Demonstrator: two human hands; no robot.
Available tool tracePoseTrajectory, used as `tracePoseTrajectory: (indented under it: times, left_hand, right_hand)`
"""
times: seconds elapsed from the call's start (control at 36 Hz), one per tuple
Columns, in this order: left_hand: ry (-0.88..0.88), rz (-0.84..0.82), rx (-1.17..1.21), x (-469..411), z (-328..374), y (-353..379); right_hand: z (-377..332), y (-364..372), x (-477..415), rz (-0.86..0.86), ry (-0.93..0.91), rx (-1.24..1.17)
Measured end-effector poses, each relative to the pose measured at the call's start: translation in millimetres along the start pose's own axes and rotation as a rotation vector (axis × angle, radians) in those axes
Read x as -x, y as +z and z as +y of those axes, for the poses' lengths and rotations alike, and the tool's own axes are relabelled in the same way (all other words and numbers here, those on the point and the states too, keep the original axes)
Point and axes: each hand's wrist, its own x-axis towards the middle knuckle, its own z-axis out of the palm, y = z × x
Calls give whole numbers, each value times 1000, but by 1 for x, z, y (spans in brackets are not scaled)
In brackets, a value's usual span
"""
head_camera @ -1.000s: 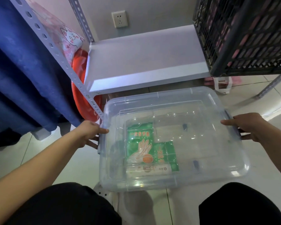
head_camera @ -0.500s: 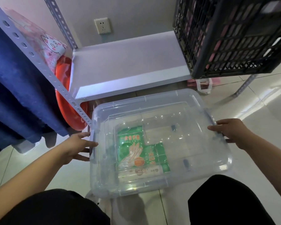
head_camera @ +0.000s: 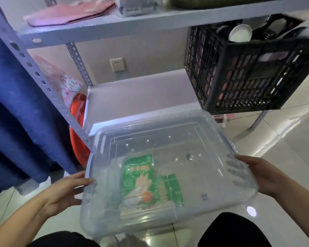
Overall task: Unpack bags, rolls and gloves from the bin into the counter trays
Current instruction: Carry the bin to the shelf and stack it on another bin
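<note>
A clear plastic bin (head_camera: 168, 139) with its transparent lid on is in front of my knees, below the white shelf. Through the lid I see a green pack of disposable gloves (head_camera: 139, 180), a second green pack (head_camera: 171, 191) beside it, and a pale long roll or box (head_camera: 146, 209) along the near wall. My left hand (head_camera: 68, 191) grips the bin's left rim, thumb on top. On the right rim sits my right hand (head_camera: 262, 177), its fingers curled under and showing through the plastic.
A grey perforated metal rack holds a white shelf (head_camera: 141, 97) and a black slatted crate (head_camera: 248, 73) at the right. A red basin (head_camera: 77, 125) and a blue curtain (head_camera: 16, 122) are at the left. Glossy tiled floor (head_camera: 284, 148) lies to the right.
The bin has come up closer to me and tilts slightly. My right fingers have slid under the right rim. The view has swung upward, showing the upper shelf.
</note>
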Motion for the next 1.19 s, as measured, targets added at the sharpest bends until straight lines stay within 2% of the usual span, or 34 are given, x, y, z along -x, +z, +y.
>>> tracePoseTrajectory:
  times: [0.25,0.36,0.5,0.67,0.78,0.86,1.06,1.19]
  left_hand:
    - [196,-194,208,60,73,-12]
    - [190,-168,370,81,102,-4]
    - [281,-97,405,90,128,7]
    - [346,-137,513,70,145,-2]
    - [409,-199,549,61,158,-4]
    - [488,-187,533,52,167,-14]
    - [595,-173,522,38,177,-26]
    - [683,-229,554,37,172,-25]
  right_hand:
    - [-68,53,73,-282,-306,-24]
    - [-95,86,91,-327,-444,-7]
    - [-119,111,86,-286,-560,-68]
    - [-138,127,66,-147,-676,-164]
    - [-153,150,68,6,-810,-207]
    - [-158,158,69,69,-922,-206]
    - [-149,165,53,46,-1023,-136]
    - [-137,170,44,7,-1105,-79]
